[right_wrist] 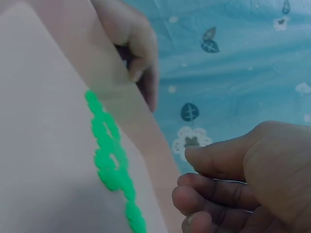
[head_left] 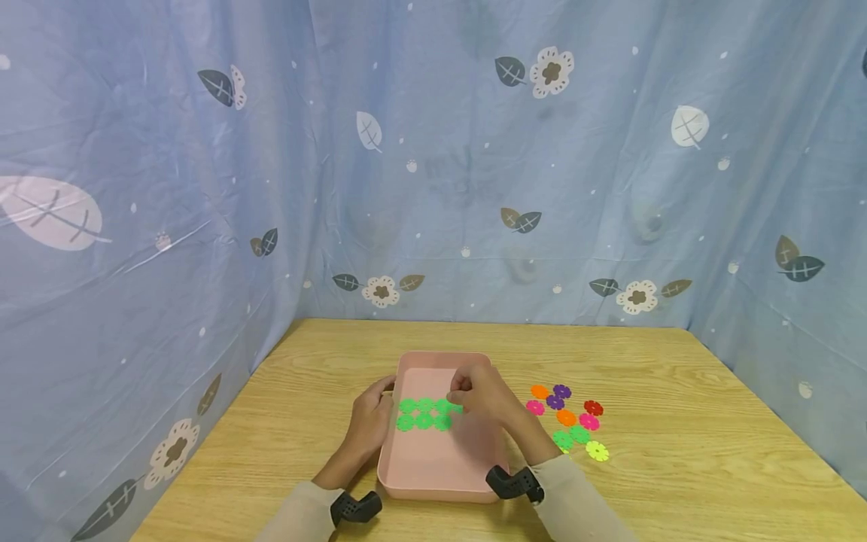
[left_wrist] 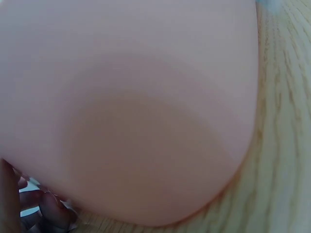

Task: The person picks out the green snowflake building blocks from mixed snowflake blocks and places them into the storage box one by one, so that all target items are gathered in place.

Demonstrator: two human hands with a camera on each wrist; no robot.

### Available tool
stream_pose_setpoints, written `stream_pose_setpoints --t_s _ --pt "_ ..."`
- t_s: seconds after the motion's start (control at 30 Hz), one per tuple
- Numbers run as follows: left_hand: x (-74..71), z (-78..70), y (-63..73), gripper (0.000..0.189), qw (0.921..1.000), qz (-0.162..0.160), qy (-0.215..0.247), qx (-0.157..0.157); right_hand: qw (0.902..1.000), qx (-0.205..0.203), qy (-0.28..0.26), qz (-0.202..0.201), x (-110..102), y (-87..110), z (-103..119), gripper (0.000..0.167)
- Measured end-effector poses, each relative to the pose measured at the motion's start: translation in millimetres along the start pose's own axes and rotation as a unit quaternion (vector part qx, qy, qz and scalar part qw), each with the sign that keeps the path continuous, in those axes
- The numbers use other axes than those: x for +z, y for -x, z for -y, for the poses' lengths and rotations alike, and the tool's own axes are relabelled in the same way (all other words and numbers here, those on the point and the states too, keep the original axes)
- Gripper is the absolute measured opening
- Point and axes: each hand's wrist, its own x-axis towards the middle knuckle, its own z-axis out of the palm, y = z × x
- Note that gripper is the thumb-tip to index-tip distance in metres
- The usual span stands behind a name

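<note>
Inside a pink tray (head_left: 440, 470), bright green snowflake-shaped plastic discs (head_left: 424, 420) lie flat in two rows across the middle. My left hand (head_left: 371, 414) holds the tray's left wall, with its thumb by the rim and fingers along the outside. Over the right end of the green rows hovers my right hand (head_left: 479, 391), partly hiding the discs there. In the right wrist view, its fingers are loosely bent, a small gap parts thumb and forefinger, and nothing shows between them. The left wrist view is mostly filled by the tray wall (left_wrist: 146, 121).
Right of the tray, loose snowflake discs lie on the wooden table (head_left: 677, 421): orange (head_left: 566, 417), purple (head_left: 562, 391), pink (head_left: 589, 421), red (head_left: 593, 407), green (head_left: 579, 434) and yellow (head_left: 597, 451). A blue patterned curtain (head_left: 460, 165) hangs behind the table and at both sides.
</note>
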Motion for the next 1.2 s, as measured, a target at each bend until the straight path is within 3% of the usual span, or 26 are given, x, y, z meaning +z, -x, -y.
stream_pose_setpoints --t_s 0.3,0.83,1.0,1.1,1.2 --pt "-0.7 2.1 2.6 0.045 0.9999 -0.008 -0.006 -0.014 0.999 -0.005 0.045 0.002 -28 13.5 -5 0.011" --pt "4.2 2.1 -4.1 0.045 0.9999 -0.004 0.001 0.01 0.9945 0.002 0.104 0.013 -90 49.1 -31 0.01" --pt "1.9 1.1 -2.2 0.045 0.9999 -0.01 -0.009 0.006 0.9851 -0.007 0.162 0.058 -105 64.9 -50 0.009" --pt "0.5 1.1 -0.8 0.045 1.0 -0.003 -0.008 0.004 0.9822 -0.024 0.16 0.096 -112 76.1 -61 0.005" --pt "0.0 0.9 -0.9 0.045 1.0 0.0 -0.008 0.004 0.9797 -0.044 0.155 0.119 -118 85.1 -69 0.013"
